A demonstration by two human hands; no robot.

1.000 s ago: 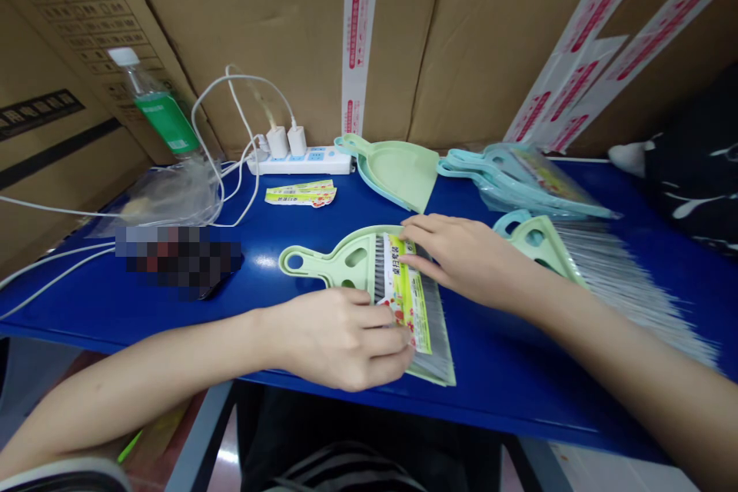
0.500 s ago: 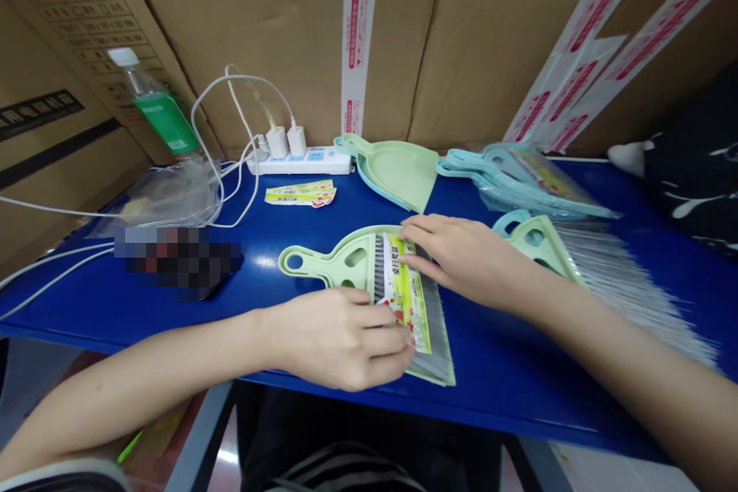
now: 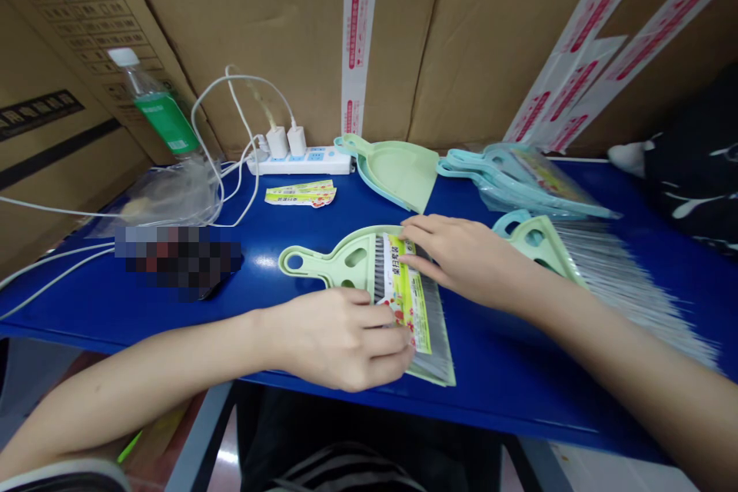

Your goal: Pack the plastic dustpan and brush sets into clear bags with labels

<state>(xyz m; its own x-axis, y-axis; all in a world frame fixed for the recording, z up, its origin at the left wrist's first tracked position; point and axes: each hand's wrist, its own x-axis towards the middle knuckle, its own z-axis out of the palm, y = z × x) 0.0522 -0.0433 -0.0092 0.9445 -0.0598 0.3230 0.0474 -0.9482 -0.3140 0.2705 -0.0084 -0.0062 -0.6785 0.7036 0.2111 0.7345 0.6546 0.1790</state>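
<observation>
A light green dustpan (image 3: 377, 232) lies on the blue table in front of me, its looped handle to the left. Nested on it is a green hand brush (image 3: 358, 270) with grey bristles. A yellow and white paper label (image 3: 410, 284) with printed characters lies across the bristles. My left hand (image 3: 351, 338) is closed, its curled fingers at the label's near part; its thumb is hidden. My right hand (image 3: 455, 254) has its thumb and fingers closed at the label's far end, by the dustpan's far edge.
Behind lie stacked green and blue dustpans (image 3: 403, 169), bagged blue sets (image 3: 519, 177) and loose labels (image 3: 300, 194). Brushes (image 3: 542, 246) lie under my right forearm. A power strip (image 3: 323, 161) with white cables, a bottle (image 3: 164, 119) and a pixelated dark object (image 3: 190, 261) are at left.
</observation>
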